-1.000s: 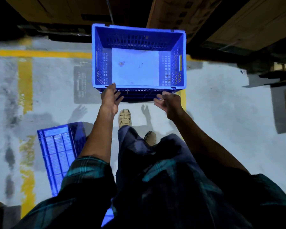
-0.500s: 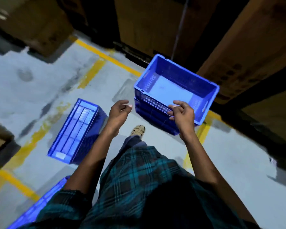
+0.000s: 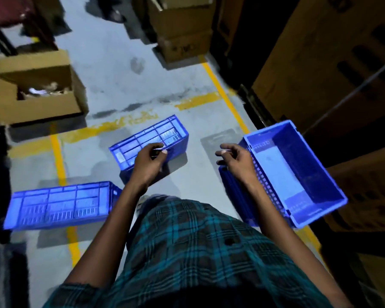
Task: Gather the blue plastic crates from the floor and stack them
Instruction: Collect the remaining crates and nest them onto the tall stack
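Blue plastic crates are lying in three spots on the grey floor (image 3: 120, 63). An upright crate (image 3: 298, 174) is sitting open side up at the right, against the cardboard stacks (image 3: 320, 63), and it appears to be resting on another blue crate beneath it, so a stack is already begun there. An overturned crate (image 3: 149, 141) is lying bottom up straight ahead, just past a worn yellow floor line (image 3: 222, 94). A second overturned crate (image 3: 58, 205) is lying to the left, across another yellow line, well apart from the stack.

The left hand (image 3: 148, 162) is hanging in front of the middle crate with fingers loosely curled, its grip holding nothing. The right hand (image 3: 236, 161) is hovering beside the stack's near corner, fingers loosely spread and also gripping nothing; whether it is brushing the rim I cannot tell.

The step in hand looks like turning from the stack towards the next crate, most likely the overturned one ahead. The next move is calling for a bend down, a hand on each short end, then flipping it upright and carrying it right to line its base up with the top crate's rim. An open cardboard box (image 3: 36, 90) is standing further off at the left
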